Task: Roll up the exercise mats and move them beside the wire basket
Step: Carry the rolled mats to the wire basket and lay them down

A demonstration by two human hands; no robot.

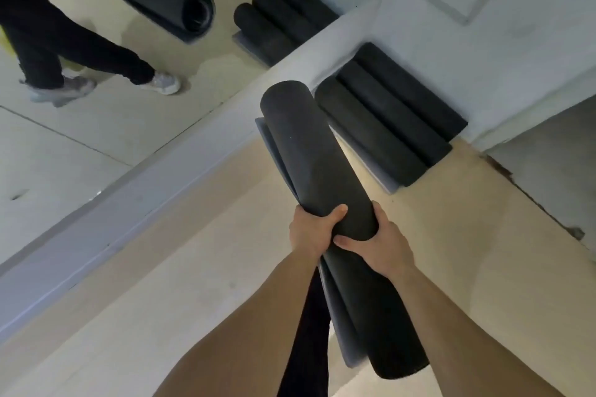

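Note:
I hold a rolled black exercise mat (309, 151) in the air, its far end pointing toward the wall corner. My left hand (311, 229) grips it from the left and my right hand (379, 243) from the right, both around its middle. A loose grey flap of the mat hangs out along its left side. Three rolled black mats (387, 126) lie side by side on the floor in the corner, just right of the held mat's far end. No wire basket is in view.
A wall mirror (96, 106) on the left reflects a person's legs, the held mat and the stacked rolls. A white wall (483, 26) closes off the corner, with a recess at right. Beige floor (161, 300) spreads beneath me.

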